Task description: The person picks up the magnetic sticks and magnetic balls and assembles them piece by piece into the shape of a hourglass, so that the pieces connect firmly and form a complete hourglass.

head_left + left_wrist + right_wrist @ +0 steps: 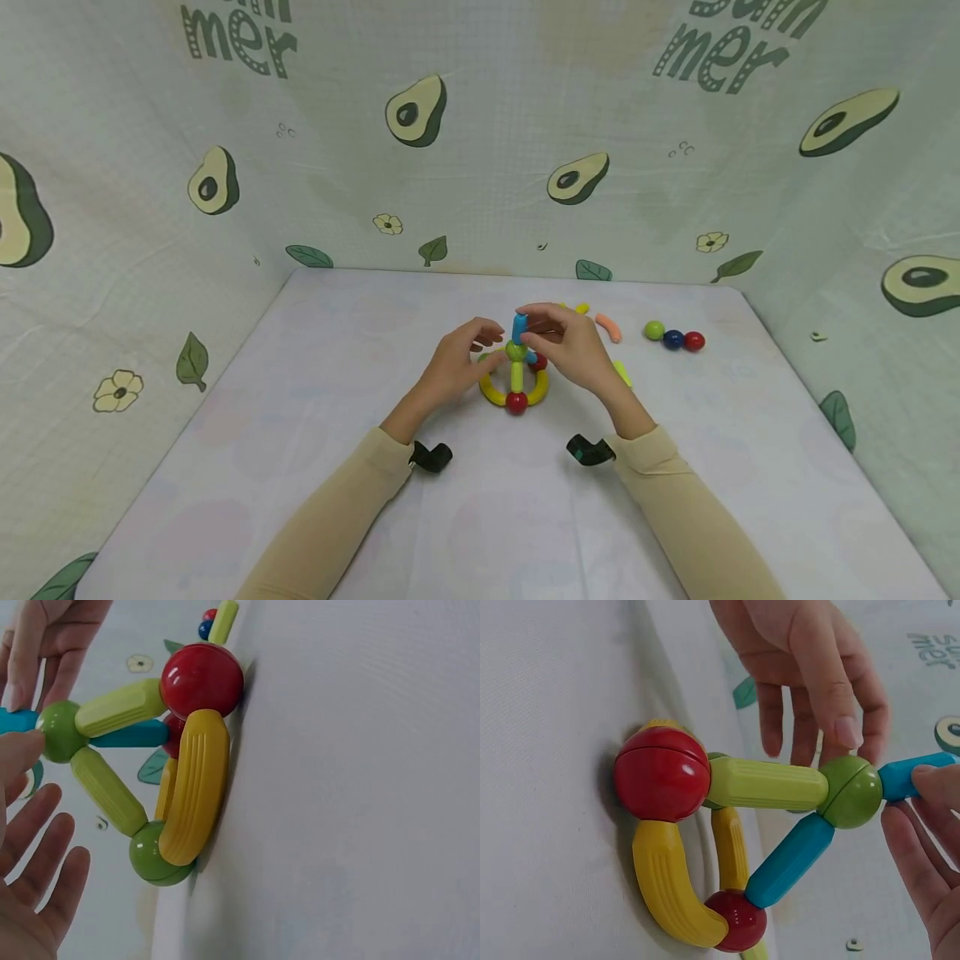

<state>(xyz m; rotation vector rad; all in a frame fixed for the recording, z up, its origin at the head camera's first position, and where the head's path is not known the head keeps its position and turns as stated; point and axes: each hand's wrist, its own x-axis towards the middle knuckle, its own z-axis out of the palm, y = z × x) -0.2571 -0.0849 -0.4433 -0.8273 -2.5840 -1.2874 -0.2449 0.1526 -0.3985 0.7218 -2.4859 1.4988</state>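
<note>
My right hand (570,337) pinches a straight blue magnetic stick (922,769) between thumb and fingers. The stick stands upright, its lower end at the top green ball (851,791) of a small building frame. Two light green sticks (120,706) and another blue stick (789,859) slope from this ball to a ring of curved yellow sticks (196,787), joined by red balls (516,403) and a green ball (159,853). On the other side my left hand (457,358) is held with fingers loosely bent and spread, the thumb close by the top ball.
Right of the frame lie a light green ball (654,330), a dark blue ball (673,339) and a red ball (694,341) in a row. A curved orange stick (609,327), a light green stick (622,372) and yellow pieces (582,308) lie behind my right hand.
</note>
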